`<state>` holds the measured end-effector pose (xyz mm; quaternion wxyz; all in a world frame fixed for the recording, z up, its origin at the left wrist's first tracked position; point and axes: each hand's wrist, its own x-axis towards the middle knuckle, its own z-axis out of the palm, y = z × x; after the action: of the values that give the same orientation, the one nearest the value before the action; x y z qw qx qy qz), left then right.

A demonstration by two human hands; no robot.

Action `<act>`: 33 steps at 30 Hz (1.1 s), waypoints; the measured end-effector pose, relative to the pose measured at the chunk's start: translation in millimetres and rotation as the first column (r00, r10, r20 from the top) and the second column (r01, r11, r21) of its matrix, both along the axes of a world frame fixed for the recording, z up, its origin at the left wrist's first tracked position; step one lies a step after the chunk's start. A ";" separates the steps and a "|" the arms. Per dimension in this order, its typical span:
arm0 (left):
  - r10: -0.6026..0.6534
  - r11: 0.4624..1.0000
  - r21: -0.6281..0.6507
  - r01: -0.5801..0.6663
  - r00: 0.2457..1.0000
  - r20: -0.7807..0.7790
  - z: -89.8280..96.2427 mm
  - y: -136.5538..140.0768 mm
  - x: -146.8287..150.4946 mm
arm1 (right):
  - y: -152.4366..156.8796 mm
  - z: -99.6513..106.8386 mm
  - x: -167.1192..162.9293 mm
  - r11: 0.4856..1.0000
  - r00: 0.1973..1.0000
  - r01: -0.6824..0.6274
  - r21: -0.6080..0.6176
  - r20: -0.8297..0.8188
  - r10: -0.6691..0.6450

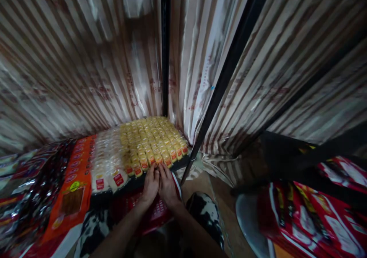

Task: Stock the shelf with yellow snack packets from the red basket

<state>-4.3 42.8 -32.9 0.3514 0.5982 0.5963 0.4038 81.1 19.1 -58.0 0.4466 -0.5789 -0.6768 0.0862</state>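
My left hand (pixel 151 184) and my right hand (pixel 167 184) meet side by side at the front edge of a shelf. Their fingers are closed at the front end of a yellow snack packet (pixel 158 159) with a red label. This packet belongs to a block of several tight rows of yellow packets (pixel 146 135). Left of them stand rows of clear packets with white contents (pixel 106 162) and red labels. Just under my hands is a red printed package or container (pixel 160 208) with a pale rim, its kind unclear.
Orange packs (pixel 76 181) and dark shiny packs (pixel 37 189) fill the shelf's left side. A black rack post (pixel 213 105) slants close by on the right. Striped sheeting (pixel 86 66) hangs behind. Red packages (pixel 312 216) and a pale round rim (pixel 246 227) sit at lower right.
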 end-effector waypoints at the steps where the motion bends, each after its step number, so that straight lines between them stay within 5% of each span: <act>1: 0.007 1.000 -0.001 -0.007 1.000 0.003 -1.1 1.2 0.0 | 0.6 -1.5 0.9 1.000 1.000 0.002 -0.002 0.002 -0.002; 10: 0.018 0.998 0.056 -0.018 1.000 0.001 -3.8 2.0 1.0 | -3.8 7.1 6.8 1.000 1.000 -0.014 -0.020 0.011 0.014; 15: -0.018 0.988 0.154 0.008 0.998 0.061 -0.5 -5.2 4.1 | -7.2 12.9 20.8 0.995 0.995 0.096 0.013 0.037 -0.096; 19: -0.052 0.972 0.228 0.061 0.997 -0.049 4.3 -5.0 4.5 | 1.6 10.2 28.9 0.999 0.996 0.047 0.011 0.075 -0.048; 33: -0.093 0.978 0.165 0.124 0.978 -0.184 12.4 6.0 1.4 | 10.2 4.4 34.9 1.000 1.000 -0.001 0.002 0.022 0.001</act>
<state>-2.9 48.8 -20.6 0.2649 0.6921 0.5532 0.3806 116.1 29.3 -53.7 0.4396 -0.5791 -0.6821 0.0791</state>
